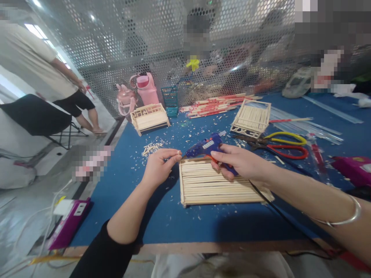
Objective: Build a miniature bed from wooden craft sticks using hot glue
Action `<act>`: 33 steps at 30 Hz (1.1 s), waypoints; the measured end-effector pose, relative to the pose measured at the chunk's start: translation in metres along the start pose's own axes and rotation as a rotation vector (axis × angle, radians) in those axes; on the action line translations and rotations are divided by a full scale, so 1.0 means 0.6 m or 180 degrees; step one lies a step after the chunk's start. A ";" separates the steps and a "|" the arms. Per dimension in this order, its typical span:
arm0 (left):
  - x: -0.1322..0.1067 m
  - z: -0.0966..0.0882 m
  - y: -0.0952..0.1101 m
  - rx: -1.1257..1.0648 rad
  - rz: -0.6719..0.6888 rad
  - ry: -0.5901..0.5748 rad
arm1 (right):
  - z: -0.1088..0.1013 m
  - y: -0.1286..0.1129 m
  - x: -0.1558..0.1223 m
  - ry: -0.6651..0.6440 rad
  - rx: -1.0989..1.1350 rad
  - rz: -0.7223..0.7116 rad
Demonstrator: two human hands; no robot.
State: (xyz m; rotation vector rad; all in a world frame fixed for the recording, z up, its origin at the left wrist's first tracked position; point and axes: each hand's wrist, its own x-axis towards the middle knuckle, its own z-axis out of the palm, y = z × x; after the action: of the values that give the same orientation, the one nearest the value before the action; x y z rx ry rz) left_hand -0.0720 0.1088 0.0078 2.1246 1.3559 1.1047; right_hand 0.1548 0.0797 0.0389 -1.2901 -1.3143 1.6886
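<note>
Glue gun of blue plastic (207, 144) sits in the right hand (236, 160), which wraps its grip with the fingers near an orange trigger; the nozzle points toward the left hand (158, 166). That hand has thumb and fingertips drawn together just beside the nozzle, seemingly pinching something small and pale, though what exactly I cannot tell. Below the right hand, and to the right of the left fingertips, lies a flat rectangular panel of pale wooden sticks (214, 189), resting on a blue tabletop (121, 208).

The gun looks light, stiff and easy to hold, best taken by its grip; its front end is probably hot, so bare fingertips this close ought to keep off the metal. A thin black cable (274, 208) runs from under the right hand toward the near edge and could tug at the gun when it is tilted.

The panel should weigh little. Its sticks look stiff lengthwise, yet thin, and the joints may be brittle if twisted. Narrow gaps show between several sticks, so pressing on the middle seems unwise; the safer hold is the upright stick along its left end, below the left hand, or both long outer edges together. Dry wood should not be slippery. Beyond the right hand, a metal tool with looped yellow and red handles (272, 148) lies well clear of the panel.
</note>
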 end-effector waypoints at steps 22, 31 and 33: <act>0.000 -0.001 0.004 -0.0111 -0.0061 -0.0049 | -0.008 0.000 -0.001 -0.0223 -0.0047 -0.0179; 0.000 0.000 0.003 -0.0115 -0.0098 -0.0064 | -0.005 -0.001 -0.009 -0.0077 -0.0057 -0.0109; 0.000 0.001 0.002 -0.0119 -0.0087 -0.0043 | -0.004 -0.002 -0.011 -0.0051 -0.0079 -0.0135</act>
State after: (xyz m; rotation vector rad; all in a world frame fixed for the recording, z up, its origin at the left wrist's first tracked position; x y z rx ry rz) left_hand -0.0708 0.1084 0.0083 2.0772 1.3438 1.0946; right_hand 0.1589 0.0750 0.0419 -1.2566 -1.3664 1.6616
